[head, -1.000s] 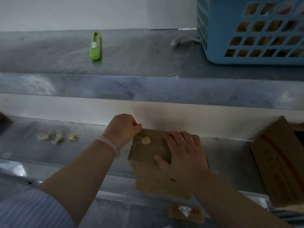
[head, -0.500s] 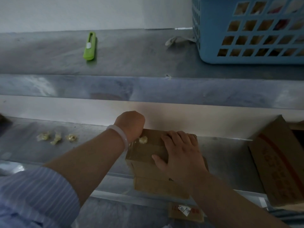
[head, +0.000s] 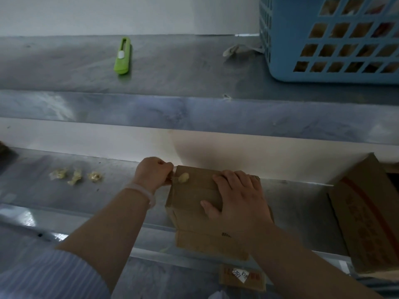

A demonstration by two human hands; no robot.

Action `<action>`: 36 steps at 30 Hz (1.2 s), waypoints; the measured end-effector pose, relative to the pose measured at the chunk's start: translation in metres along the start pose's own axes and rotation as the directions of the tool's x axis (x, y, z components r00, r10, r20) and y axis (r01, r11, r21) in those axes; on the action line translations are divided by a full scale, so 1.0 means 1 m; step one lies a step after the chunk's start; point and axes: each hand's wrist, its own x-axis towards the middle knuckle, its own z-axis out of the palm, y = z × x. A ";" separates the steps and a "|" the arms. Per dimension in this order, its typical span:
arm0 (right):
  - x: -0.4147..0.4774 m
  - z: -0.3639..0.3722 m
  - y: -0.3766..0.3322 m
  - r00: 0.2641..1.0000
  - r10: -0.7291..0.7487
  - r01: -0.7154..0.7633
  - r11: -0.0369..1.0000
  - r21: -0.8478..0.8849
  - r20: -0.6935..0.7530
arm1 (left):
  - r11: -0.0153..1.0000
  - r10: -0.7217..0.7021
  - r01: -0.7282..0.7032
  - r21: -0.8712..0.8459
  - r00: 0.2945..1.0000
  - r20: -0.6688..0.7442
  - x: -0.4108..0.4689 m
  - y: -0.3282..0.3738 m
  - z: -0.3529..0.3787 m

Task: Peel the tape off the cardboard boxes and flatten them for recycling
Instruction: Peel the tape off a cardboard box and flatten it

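A small brown cardboard box (head: 194, 197) stands on the lower steel shelf (head: 90, 197), on top of flattened cardboard (head: 207, 244). My right hand (head: 239, 197) lies flat on the box's top, fingers spread, pressing it down. My left hand (head: 153, 173) is curled at the box's far left edge, pinching a strip of clear tape (head: 173, 175) there. A crumpled yellowish wad of tape (head: 183, 177) sits on the box's top near that hand. Where the tape strip ends is hard to make out in the dim light.
Three crumpled tape wads (head: 75, 176) lie on the lower shelf to the left. A green utility knife (head: 123, 56) and a blue plastic basket (head: 330, 37) sit on the upper shelf. A larger cardboard box (head: 367, 214) leans at the right. A labelled carton (head: 241, 277) sits below.
My left hand has shifted from over the box's top left corner to its left edge and now pinches the tape there. The right hand stays pressed on the box.
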 end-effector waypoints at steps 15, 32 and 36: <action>0.000 -0.001 0.001 1.000 0.005 -0.005 0.999 -0.049 0.000 | 0.914 0.405 -0.405 -0.011 0.913 0.048 -0.054 -0.038 -0.028; 0.002 0.000 0.000 0.999 -0.003 0.000 0.998 -0.058 -0.039 | 0.786 0.559 -0.525 0.327 0.829 -0.012 -0.053 -0.036 -0.014; 0.007 0.000 -0.002 1.000 0.017 -0.017 0.996 -0.088 -0.004 | 0.753 0.633 -0.590 0.291 0.771 -0.074 -0.060 -0.040 -0.027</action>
